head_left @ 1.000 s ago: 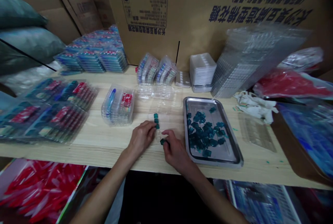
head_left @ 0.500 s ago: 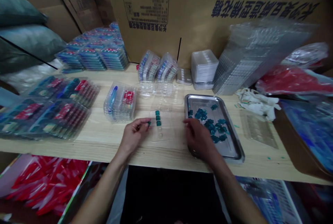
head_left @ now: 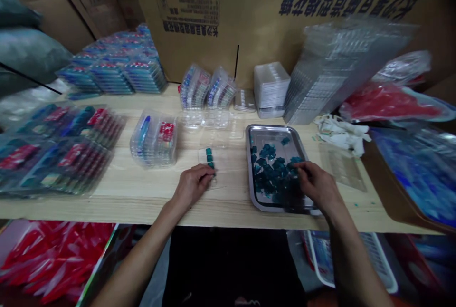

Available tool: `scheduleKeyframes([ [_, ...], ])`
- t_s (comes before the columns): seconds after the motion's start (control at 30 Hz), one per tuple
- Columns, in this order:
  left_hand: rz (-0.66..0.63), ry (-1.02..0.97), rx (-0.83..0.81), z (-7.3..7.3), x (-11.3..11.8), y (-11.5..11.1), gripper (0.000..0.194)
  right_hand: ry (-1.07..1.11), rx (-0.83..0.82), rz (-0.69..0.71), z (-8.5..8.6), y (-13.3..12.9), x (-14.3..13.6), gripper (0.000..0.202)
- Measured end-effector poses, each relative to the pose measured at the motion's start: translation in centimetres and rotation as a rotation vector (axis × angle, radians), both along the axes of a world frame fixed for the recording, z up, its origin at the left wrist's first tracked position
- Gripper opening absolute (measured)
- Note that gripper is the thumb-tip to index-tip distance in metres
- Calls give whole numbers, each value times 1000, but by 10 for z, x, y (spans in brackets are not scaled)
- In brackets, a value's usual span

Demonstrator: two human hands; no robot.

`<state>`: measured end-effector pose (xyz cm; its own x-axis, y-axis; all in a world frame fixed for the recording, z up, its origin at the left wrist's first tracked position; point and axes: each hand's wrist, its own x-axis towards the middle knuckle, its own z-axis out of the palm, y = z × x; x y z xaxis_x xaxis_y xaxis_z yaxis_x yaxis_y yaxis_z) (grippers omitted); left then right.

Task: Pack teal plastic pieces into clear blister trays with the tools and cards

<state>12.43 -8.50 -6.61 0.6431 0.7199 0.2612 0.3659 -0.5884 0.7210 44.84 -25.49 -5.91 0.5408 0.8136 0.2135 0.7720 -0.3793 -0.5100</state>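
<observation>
A clear plastic blister tray (head_left: 223, 167) lies flat on the table, with a column of small square teal pieces (head_left: 209, 152) in its slots. My left hand (head_left: 194, 184) is closed in a pinch over that column, a dark teal piece at its fingertips. To the right, a shallow metal tray (head_left: 250, 174) contains many loose, glossy teal pieces (head_left: 272, 174). My right hand (head_left: 318, 186) reaches over the metal tray's right side, thumb and forefinger pinched at a teal piece near the top of the pile. Its other fingers are curled and partly hidden.
Filled clear packs (head_left: 155, 140) stand left of the blister tray, with more packs (head_left: 71, 150) farther left. Behind are stacked clear trays (head_left: 272, 89), tall plastic sheets (head_left: 331, 74) and a large carton (head_left: 199, 60). White gloves (head_left: 342, 133) lie right, beside a box of blue packets (head_left: 416, 169).
My right hand has moved right, from beside the blister tray to the pieces in the metal tray. My left hand has brought its teal piece onto the column. The view has shifted slightly.
</observation>
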Motion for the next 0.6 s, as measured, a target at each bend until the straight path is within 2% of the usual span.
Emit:
scheduleKeyframes([
  [0.13,22,2,208,-3,-5,-1,20,2,-2,-72,3,-3,11,29],
  [0.3,52,55,390,-12,-7,9,13,-71,-113,-90,8,9,17,31],
  [0.47,53,80,388,-10,0,15,11,-128,-182,-15,17,42,-4,25],
  [0.6,149,33,357,6,10,6,16,-215,-263,-60,19,71,-23,28],
])
